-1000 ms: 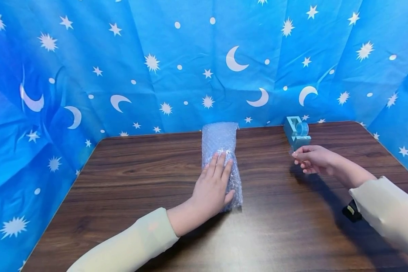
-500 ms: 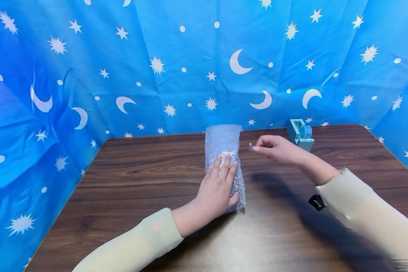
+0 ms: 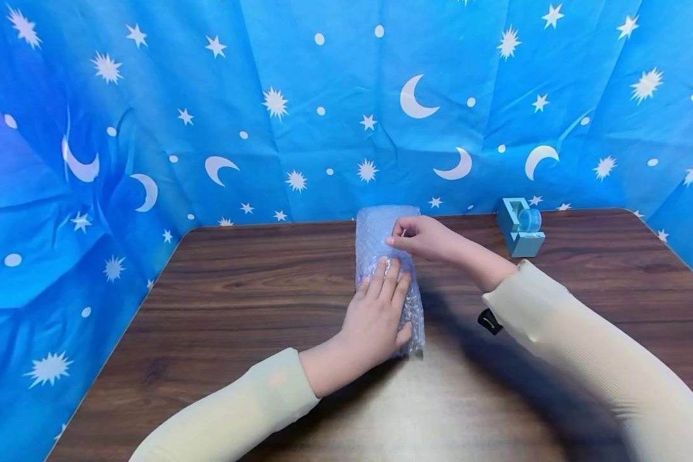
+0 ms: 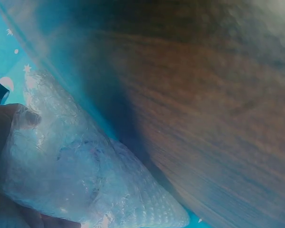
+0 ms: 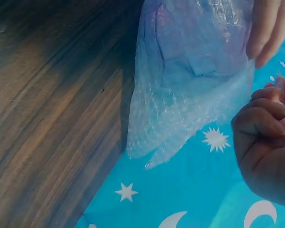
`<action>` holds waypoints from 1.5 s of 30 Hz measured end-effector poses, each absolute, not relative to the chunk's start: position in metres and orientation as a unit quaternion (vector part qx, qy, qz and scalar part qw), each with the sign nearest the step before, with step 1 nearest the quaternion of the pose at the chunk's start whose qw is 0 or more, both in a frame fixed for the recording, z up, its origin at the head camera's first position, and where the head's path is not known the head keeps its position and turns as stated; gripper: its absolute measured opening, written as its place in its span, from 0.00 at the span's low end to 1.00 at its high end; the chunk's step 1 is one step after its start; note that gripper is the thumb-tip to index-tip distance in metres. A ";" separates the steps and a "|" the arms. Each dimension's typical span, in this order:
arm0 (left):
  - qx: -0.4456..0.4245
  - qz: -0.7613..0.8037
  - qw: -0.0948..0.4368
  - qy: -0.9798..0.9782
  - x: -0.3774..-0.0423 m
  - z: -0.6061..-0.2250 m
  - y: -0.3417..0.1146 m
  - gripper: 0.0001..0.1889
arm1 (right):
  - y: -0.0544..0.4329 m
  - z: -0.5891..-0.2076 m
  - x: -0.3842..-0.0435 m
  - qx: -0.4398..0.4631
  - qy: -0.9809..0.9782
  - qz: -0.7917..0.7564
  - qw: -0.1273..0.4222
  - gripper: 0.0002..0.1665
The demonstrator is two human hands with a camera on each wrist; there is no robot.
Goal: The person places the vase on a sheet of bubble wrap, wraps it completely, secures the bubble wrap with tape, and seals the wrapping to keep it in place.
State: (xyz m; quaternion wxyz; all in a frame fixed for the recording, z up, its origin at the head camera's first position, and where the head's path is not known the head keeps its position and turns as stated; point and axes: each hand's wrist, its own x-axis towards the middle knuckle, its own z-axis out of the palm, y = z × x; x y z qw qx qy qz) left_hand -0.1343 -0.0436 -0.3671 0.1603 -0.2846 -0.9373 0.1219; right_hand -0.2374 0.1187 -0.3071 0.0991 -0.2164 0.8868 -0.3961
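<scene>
A bundle of clear bubble wrap (image 3: 375,231) lies lengthwise on the table, something pinkish-purple showing faintly through it in the right wrist view. My left hand (image 3: 376,321) rests on its near half with the fingers spread and straight. Over the far half is my right hand (image 3: 430,240), pinching a small piece of clear tape (image 3: 403,233) between thumb and forefinger; the tape is mostly hidden. The other fingers of my right hand (image 5: 263,137) are curled in the right wrist view. Whether the tape touches the wrap I cannot tell.
A light blue tape dispenser (image 3: 521,228) with a clear roll stands at the table's back right. The dark wood table (image 3: 254,276) ends at a blue curtain (image 3: 323,141) with white stars and moons.
My right hand has moved left from the tape dispenser to above the bubble wrap, carrying the piece of tape. My left hand stays on the wrap; the head view has shifted slightly.
</scene>
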 end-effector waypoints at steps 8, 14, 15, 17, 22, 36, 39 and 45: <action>-0.287 0.115 0.160 -0.937 -0.133 -0.368 -0.043 0.42 | 0.101 -0.308 -0.247 -0.171 0.918 -0.329 0.143 0.20; -0.283 0.124 0.168 -0.936 -0.134 -0.370 -0.043 0.44 | 0.096 -0.301 -0.257 -0.112 0.920 -0.291 0.240 0.27; -0.284 0.127 0.167 -0.936 -0.134 -0.369 -0.043 0.44 | 0.096 -0.299 -0.259 -0.103 0.919 -0.278 0.258 0.28; -0.284 0.128 0.164 -0.936 -0.135 -0.368 -0.044 0.45 | 0.096 -0.294 -0.265 -0.095 0.922 -0.239 0.290 0.32; -0.285 0.134 0.164 -0.935 -0.135 -0.368 -0.045 0.45 | 0.098 -0.292 -0.274 -0.092 0.924 -0.159 0.336 0.39; -0.279 0.096 0.146 -0.944 -0.137 -0.364 -0.045 0.44 | 0.139 -0.309 -0.257 -0.113 0.857 -0.361 0.349 0.30; -0.282 0.095 0.150 -0.943 -0.138 -0.364 -0.046 0.44 | 0.153 -0.307 -0.255 -0.126 0.834 -0.400 0.357 0.25; -0.282 0.094 0.150 -0.943 -0.138 -0.365 -0.045 0.44 | 0.165 -0.301 -0.250 -0.131 0.823 -0.439 0.336 0.18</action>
